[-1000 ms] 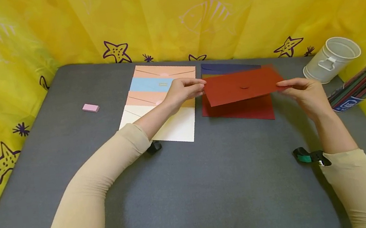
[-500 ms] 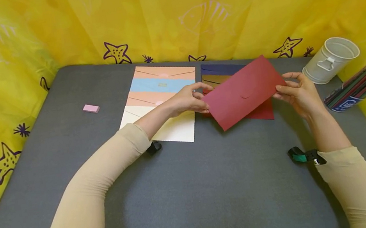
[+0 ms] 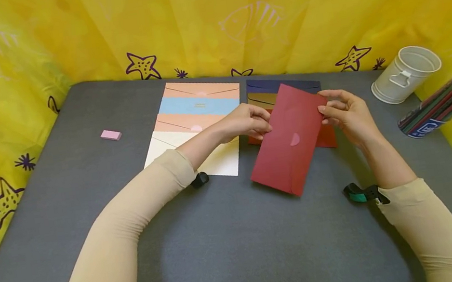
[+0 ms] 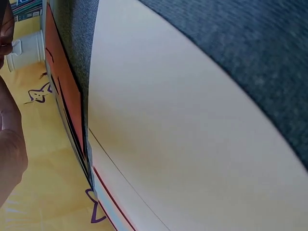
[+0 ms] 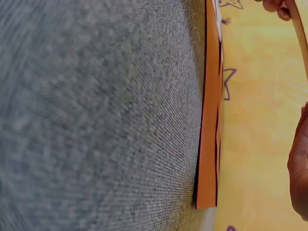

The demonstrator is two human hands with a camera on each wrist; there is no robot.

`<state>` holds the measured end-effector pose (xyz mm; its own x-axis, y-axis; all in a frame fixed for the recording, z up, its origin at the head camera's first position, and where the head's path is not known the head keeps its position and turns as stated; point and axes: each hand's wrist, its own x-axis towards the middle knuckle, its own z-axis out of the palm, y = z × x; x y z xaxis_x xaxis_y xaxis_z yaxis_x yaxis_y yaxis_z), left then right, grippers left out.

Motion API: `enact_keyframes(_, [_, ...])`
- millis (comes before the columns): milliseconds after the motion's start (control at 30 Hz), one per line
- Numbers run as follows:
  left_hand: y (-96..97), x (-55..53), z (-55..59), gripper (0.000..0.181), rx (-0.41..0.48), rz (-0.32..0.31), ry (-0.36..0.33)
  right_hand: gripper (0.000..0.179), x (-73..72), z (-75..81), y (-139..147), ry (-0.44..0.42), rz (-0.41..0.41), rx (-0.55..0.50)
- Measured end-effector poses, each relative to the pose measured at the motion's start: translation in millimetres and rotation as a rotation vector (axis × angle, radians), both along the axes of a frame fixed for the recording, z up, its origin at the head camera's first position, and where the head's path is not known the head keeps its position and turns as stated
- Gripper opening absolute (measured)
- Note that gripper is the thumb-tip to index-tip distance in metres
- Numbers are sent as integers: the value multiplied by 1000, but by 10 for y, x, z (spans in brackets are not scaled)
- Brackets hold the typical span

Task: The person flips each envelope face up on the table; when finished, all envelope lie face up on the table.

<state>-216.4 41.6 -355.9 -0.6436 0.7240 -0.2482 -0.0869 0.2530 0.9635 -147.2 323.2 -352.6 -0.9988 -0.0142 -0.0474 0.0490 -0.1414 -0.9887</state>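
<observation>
A dark red envelope [image 3: 289, 151] hangs tilted above the table, its flap with a round tab facing up. My right hand [image 3: 349, 115] pinches its right edge between thumb and fingers. At the opposite edge, the curled fingers of my left hand [image 3: 243, 123] hold the envelope; their tips are partly hidden. Beneath it lie overlapping envelopes: navy [image 3: 305, 84], gold [image 3: 261, 100] and red [image 3: 327, 137]. To the left is another overlapping row, with peach [image 3: 178, 88], blue [image 3: 177, 105] and white [image 3: 221, 161] envelopes. Part of my left hand [image 4: 10, 149] borders the left wrist view.
A pink eraser [image 3: 111, 134] lies on the grey table [image 3: 243, 255] at left. At back right stand a whitish metal cup [image 3: 392, 82] and a clear tube of pencils [image 3: 443, 101] with a blue lid. A yellow patterned curtain [image 3: 191, 24] surrounds the table.
The red envelope has turned from nearly level sideways to a steep slant, its lower end swinging toward me. My right hand has moved left with it; both hands have shifted their hold.
</observation>
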Motion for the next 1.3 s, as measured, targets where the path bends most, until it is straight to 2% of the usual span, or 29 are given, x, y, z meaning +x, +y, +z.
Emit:
enact_keyframes(167, [-5, -1, -5, 19, 73, 100, -45, 36, 22, 4, -14, -57, 112, 51])
enact_keyframes(267, [5, -12, -10, 9, 169, 182, -95, 28, 54, -20, -10, -103, 188, 149])
enact_keyframes(300, [9, -16, -13, 9, 204, 210, -113, 26, 65, -26, -9, -116, 204, 192])
enact_keyframes(400, [12, -10, -5, 18, 288, 273, -162, 22, 92, -43, 12, -132, 230, 223])
enact_keyframes(500, [-3, -3, 7, 33, 312, 265, -195, 21, 107, -38, 57, -107, 235, 159])
enact_keyframes(667, [-85, -22, 12, 34, 301, 164, -227, 25, 125, -4, 203, -58, 275, 61])
enact_keyframes(733, [-138, -47, 7, 30, 306, 168, -234, 28, 132, 5, 282, -53, 296, 64])
enact_keyframes(833, [-225, -103, -11, 21, 303, 240, -225, 31, 137, 5, 410, -60, 308, 103])
enact_keyframes(933, [-284, -146, -32, 16, 255, 302, -190, 33, 125, -11, 516, -84, 309, 201])
enact_keyframes(1000, [-299, -163, -56, 18, 197, 310, -158, 32, 111, -27, 554, -102, 319, 312])
enact_keyframes(1167, [-258, -132, -128, 26, -34, 242, -30, 26, 67, -78, 559, -134, 303, 617])
enact_keyframes(1300, [-186, -52, -168, 26, -206, 192, 29, 28, 54, -109, 513, -181, 216, 729])
